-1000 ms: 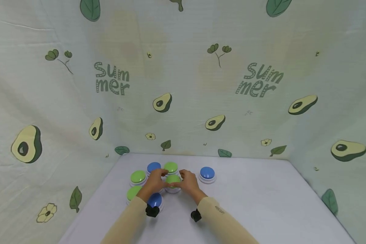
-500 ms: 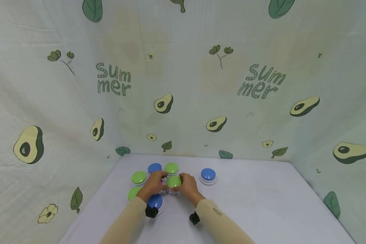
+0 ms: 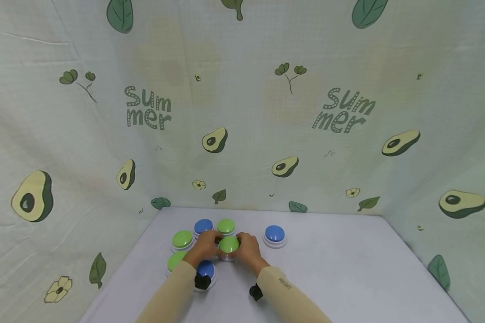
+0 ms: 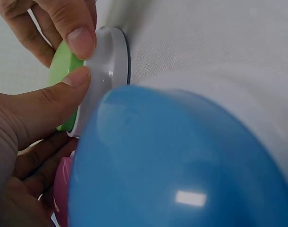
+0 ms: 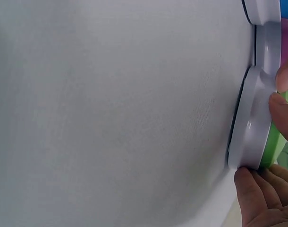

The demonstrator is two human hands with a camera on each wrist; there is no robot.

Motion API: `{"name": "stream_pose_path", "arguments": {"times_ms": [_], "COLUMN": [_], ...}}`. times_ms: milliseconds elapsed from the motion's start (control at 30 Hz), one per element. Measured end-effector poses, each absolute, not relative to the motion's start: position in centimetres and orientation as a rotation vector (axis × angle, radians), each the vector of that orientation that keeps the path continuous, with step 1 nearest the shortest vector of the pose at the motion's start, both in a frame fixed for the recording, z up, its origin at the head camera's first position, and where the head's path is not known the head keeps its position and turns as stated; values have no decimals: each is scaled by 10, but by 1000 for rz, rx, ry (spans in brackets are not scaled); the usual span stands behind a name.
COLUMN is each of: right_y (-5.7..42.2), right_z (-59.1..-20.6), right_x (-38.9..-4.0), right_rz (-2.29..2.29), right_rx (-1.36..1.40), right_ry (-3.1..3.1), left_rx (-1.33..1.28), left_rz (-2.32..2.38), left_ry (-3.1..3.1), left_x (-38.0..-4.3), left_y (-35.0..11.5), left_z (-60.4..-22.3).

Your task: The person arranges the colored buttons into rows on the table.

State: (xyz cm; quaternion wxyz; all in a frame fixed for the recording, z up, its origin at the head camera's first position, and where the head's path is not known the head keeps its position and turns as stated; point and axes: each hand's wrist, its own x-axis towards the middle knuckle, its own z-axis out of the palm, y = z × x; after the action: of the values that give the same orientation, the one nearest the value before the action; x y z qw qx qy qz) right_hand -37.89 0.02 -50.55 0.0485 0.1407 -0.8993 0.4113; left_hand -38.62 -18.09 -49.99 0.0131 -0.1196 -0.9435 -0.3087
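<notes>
A green-topped push button on a white round base (image 3: 228, 244) stands at the front right of a cluster. My left hand (image 3: 206, 246) holds its left side and my right hand (image 3: 248, 250) its right side. In the left wrist view both thumbs press the near side of the white base (image 4: 104, 71), just below the green cap. The right wrist view shows my right fingertips (image 5: 248, 177) at the base's edge. A pink button (image 4: 63, 191) sits beside it, by my left fingers and hidden behind that hand in the head view. A blue button (image 4: 177, 156) fills the left wrist view's foreground.
Around my left hand stand green buttons (image 3: 182, 239), (image 3: 226, 225) and blue buttons (image 3: 203, 225), (image 3: 205, 269); another green button (image 3: 175, 260) is partly behind my left sleeve. A lone blue button (image 3: 275, 233) stands to the right on the white table (image 3: 347, 269), before a printed cloth.
My thumbs have gone from across the front of the green cap down to its base, so the cap shows whole. The button stays in about the same place; the head view has shifted slightly.
</notes>
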Motion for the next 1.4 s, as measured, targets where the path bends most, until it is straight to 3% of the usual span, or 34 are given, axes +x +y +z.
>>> {"name": "stream_pose_path", "arguments": {"times_ms": [533,1400], "right_y": [-4,7], "right_z": [-506,-507], "right_x": [-384,-383], "right_rz": [1275,1275], "right_rx": [432,404], "right_ry": [-2790,-2780], "left_rx": [-189,-199], "left_rz": [-958,-1034], "left_ry": [-2962,-2958], "left_x": [-379,-387], "left_y": [-185,-179], "left_z": [-497,-497]}}
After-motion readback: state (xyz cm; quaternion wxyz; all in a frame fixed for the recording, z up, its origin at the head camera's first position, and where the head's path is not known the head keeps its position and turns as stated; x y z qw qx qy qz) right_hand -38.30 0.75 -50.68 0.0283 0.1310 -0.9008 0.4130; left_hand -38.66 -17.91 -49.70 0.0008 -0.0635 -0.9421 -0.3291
